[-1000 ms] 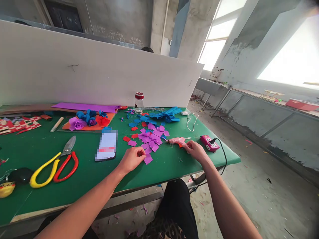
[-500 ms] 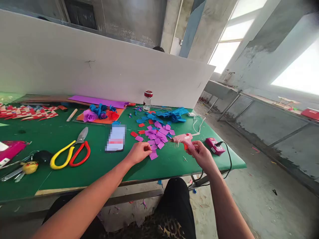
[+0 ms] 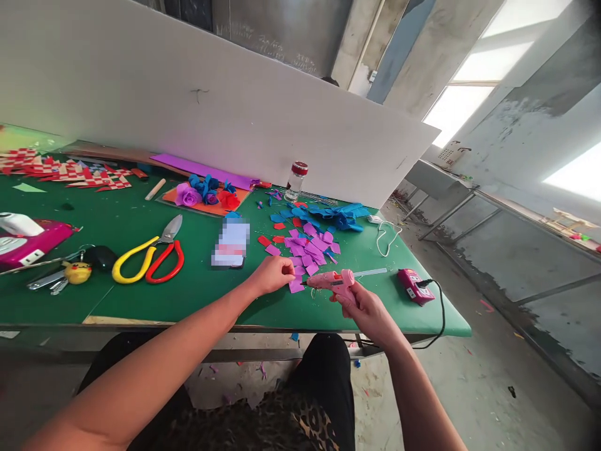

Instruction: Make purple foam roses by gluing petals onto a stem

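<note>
Near the front edge of the green desk [image 3: 272, 311], the right hand [image 3: 370, 308] has its grip closed round the handle of a pink glue gun [image 3: 323, 279], a pale glue stick [image 3: 373, 272] jutting from its back. The gun's tip is right by a purple piece of paper [image 3: 297, 287]; whether they touch, or any glue is on it, I cannot tell. The left hand [image 3: 273, 274] pinches that piece at its edge, so the gluing of it seems barely begun.

Just beyond, a pile of purple pieces [image 3: 313, 249] lies cut but loose, with a few red pieces [image 3: 264, 240] beside it: by the look of it, much is left to use. The scissors [image 3: 165, 239] lie idle, well left.

Farther back, several made-up flowers [image 3: 206, 188], purple, blue and red, rest on an orange sheet [image 3: 243, 196]; these look done. To the right of them, blue paper [image 3: 345, 216] lies loose, not yet made up. A jar [image 3: 296, 181] stands behind, near the white board [image 3: 253, 106].
</note>
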A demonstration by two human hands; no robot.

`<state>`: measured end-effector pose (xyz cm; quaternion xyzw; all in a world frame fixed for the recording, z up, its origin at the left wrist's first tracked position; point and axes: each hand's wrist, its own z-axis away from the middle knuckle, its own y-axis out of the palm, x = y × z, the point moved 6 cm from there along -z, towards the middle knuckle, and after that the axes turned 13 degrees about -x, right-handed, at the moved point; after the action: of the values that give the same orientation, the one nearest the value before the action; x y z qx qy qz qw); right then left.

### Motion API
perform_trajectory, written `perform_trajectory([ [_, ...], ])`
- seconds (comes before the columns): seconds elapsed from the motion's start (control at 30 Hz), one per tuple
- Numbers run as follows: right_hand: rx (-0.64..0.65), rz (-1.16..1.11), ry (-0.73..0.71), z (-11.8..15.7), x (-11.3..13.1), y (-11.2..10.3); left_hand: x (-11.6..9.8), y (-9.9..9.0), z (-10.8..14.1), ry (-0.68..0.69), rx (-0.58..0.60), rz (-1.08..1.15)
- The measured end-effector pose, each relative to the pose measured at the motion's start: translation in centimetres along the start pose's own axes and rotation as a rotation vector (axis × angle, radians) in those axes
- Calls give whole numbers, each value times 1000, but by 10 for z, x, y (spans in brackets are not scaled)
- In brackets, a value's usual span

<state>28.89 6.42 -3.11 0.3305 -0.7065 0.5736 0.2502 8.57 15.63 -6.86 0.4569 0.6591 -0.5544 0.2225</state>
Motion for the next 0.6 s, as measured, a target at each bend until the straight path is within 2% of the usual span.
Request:
perform_trajectory([
  [0.6,19,183,-125,-2,0,8,-1,1,1,8,7,-17],
])
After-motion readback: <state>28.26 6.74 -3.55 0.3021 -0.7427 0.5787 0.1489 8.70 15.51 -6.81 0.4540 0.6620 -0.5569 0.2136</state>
